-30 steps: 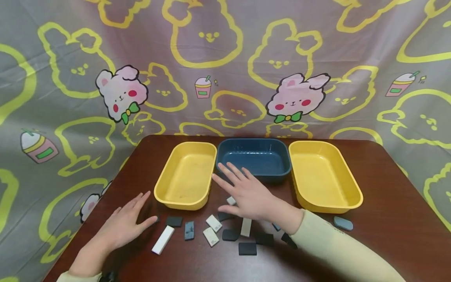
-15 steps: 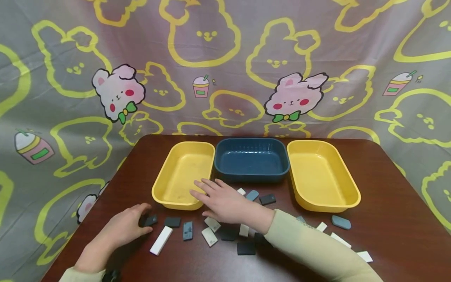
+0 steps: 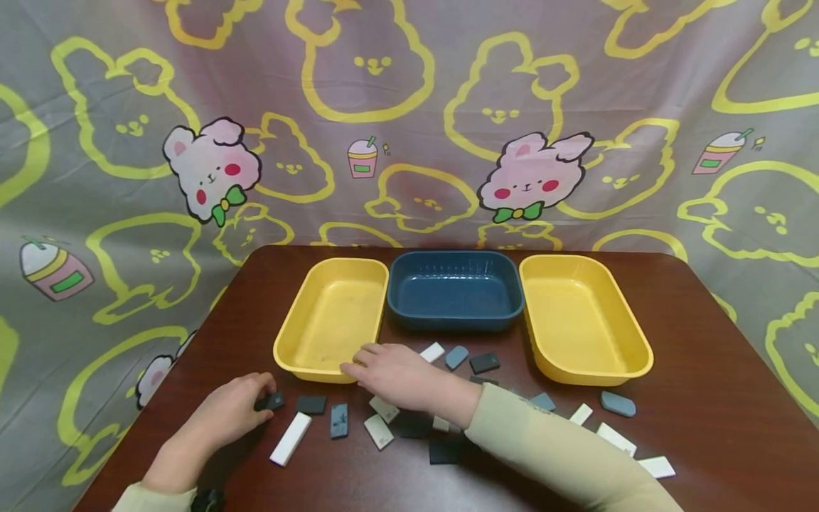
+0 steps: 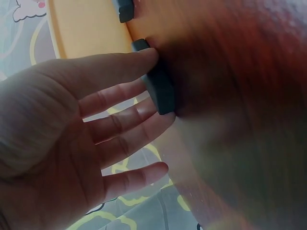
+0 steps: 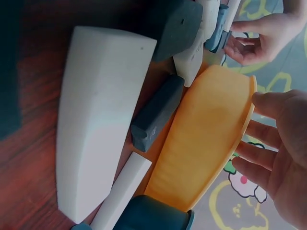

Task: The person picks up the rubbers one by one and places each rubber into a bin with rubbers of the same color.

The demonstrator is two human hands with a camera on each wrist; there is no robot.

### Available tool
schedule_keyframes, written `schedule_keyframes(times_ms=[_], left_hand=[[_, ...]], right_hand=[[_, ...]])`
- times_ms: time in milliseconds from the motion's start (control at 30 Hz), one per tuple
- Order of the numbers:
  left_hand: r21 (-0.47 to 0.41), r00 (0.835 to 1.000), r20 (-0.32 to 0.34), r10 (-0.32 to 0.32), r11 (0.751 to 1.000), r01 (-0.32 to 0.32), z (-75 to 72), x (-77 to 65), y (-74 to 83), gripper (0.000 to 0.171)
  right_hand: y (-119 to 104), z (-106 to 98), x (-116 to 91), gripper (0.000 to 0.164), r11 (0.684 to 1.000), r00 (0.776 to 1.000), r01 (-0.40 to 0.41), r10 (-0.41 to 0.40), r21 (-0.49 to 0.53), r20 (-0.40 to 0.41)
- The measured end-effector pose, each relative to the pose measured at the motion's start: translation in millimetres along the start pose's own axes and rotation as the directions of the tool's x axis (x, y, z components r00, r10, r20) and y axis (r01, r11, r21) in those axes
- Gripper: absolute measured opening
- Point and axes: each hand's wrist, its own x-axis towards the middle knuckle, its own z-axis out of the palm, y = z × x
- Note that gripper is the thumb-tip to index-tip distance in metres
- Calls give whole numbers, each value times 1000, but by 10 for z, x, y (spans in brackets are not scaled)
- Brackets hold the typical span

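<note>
My left hand (image 3: 224,412) pinches a small black eraser (image 3: 271,401) at the left of the table. In the left wrist view the thumb lies on the near side of this black eraser (image 4: 162,93), with fingertips behind it; the little finger stays apart. My right hand (image 3: 397,377) hovers at the front right corner of the left yellow tray (image 3: 284,363), holding nothing. In the right wrist view its fingers, loosely extended, reach to the rim of that yellow tray (image 5: 201,143). Beneath the right hand lie several white and black erasers, partly hidden by the hand and forearm.
Close by the left hand lie another black eraser (image 3: 311,404), a long white eraser (image 3: 291,439) and a speckled blue eraser (image 3: 339,421). A dark blue tray (image 3: 456,322) and a second yellow tray (image 3: 643,363) stand further right. Several white erasers (image 3: 656,467) lie beyond the right forearm.
My left hand has lowered and closed its thumb and fingers on the black eraser. My right hand has moved left and down from before the blue tray to the left yellow tray's corner.
</note>
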Motion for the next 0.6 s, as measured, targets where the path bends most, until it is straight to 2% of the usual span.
schedule_keyframes(times_ms=[233,433,600], left_hand=[[-5,1000,1,3,1000,-3,12,-5,-9,28],[-31,1000,-9,13,999,-13,-4,-20,-33,28],[-64,999,-6,-34,997,34,-85,-17,-74,27]], right_hand=[[-18,5,65,18,999,999,-30,31,-40,26],[-14,14,77,20,999,999,-41,41,-14,31],[28,5,101,23,998,997,-51,49,42,53]])
